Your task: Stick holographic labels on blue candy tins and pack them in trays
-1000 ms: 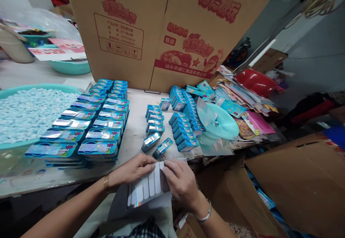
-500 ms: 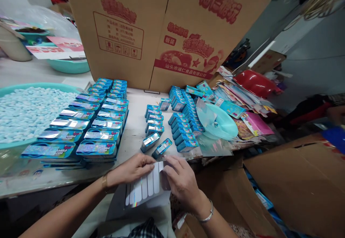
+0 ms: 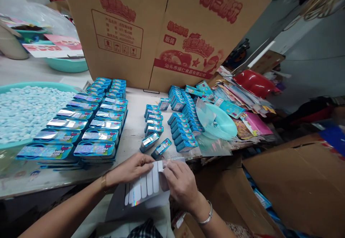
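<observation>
Both my hands hold a sheet of long white stickers (image 3: 144, 189) at the table's near edge. My left hand (image 3: 131, 168) pinches the sheet's top left edge. My right hand (image 3: 179, 185) pinches the top end of the rightmost sticker, fingers closed. Just beyond the hands lie two small blue tins (image 3: 155, 145) on the white table (image 3: 134, 134). Rows of small blue tins (image 3: 183, 123) stand further back to the right. Larger blue tins (image 3: 88, 123) with shiny labels lie in two rows to the left.
A teal basin (image 3: 40, 85) of pale blue candies sits at far left. A big brown carton (image 3: 161, 29) stands behind the table. A teal lid (image 3: 218, 123), leaflets and a red object (image 3: 254, 82) lie at right. Open cardboard boxes (image 3: 296, 180) stand low right.
The view drifted slightly. My right fingers have shifted a little on the rightmost sticker's top end; my left hand keeps its hold on the sheet.
</observation>
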{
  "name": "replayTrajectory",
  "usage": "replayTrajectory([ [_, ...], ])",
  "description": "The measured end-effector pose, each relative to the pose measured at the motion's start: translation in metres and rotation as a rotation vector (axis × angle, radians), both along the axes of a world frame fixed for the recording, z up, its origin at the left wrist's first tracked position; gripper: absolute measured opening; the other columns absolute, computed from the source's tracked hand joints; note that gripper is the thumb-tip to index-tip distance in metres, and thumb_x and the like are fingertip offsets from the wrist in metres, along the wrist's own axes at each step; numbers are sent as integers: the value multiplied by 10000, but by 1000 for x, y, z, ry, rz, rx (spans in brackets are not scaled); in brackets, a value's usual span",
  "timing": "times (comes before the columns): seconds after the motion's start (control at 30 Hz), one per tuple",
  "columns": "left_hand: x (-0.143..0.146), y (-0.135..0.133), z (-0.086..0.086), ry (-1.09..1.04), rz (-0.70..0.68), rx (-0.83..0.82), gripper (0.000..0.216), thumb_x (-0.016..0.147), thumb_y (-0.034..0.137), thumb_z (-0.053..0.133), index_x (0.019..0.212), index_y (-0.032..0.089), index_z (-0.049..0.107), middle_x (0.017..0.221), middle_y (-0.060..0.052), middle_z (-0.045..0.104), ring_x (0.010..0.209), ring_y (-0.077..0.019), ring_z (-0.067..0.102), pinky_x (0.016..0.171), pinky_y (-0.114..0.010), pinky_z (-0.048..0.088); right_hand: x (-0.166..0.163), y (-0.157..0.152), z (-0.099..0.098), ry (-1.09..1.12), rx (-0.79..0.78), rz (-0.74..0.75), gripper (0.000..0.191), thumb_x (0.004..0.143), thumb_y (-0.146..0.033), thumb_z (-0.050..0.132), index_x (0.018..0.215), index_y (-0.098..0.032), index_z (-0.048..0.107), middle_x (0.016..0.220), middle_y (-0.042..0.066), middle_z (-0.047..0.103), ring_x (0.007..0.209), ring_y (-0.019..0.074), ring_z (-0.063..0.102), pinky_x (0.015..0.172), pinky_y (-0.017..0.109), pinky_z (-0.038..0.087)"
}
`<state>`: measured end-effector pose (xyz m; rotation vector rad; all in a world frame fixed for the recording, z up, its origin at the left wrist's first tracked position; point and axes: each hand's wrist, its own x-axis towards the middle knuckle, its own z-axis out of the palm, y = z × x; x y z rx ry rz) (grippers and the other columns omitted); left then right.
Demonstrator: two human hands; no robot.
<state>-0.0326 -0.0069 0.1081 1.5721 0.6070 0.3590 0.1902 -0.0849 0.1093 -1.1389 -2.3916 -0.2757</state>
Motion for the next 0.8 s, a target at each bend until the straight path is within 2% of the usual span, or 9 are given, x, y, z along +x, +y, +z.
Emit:
replayTrajectory([
  [0.1, -1, 1, 3, 12, 2, 11, 497, 951, 530, 455, 915, 87, 679, 717, -2, 549, 618, -106, 408, 542, -207, 317, 1, 6, 2, -25, -1, 16, 187, 941, -118, 480, 1069, -153, 611, 964, 112, 693, 870, 239, 598, 768, 386, 509],
  [0.3, -3, 0, 7, 11, 4, 14, 466, 956, 507, 465, 973, 102, 693, 778, -17, 606, 662, -117, 459, 585, -208, 364, 5, 14, 4, 9, -6, 64, 204, 941, -124, 450, 1056, -162, 614, 1201, 139, 669, 994, 257, 592, 835, 400, 517],
  [0.57, -5, -1, 4, 5, -25, -3, 458, 965, 497, 463, 1029, 118, 713, 857, -41, 671, 693, -135, 509, 631, -224, 394, 7, 10, -2, 43, 83, 94, 223, 933, -95, 462, 1081, -153, 619, 1110, 134, 705, 977, 245, 621, 812, 379, 528],
  [0.8, -4, -1, 8, 21, -31, -7, 458, 967, 488, 460, 1035, 104, 701, 822, -31, 637, 677, -125, 473, 605, -219, 364, 8, 10, 0, 58, 51, 121, 208, 943, -109, 482, 1102, -159, 605, 1044, 106, 702, 947, 227, 615, 802, 358, 506],
])
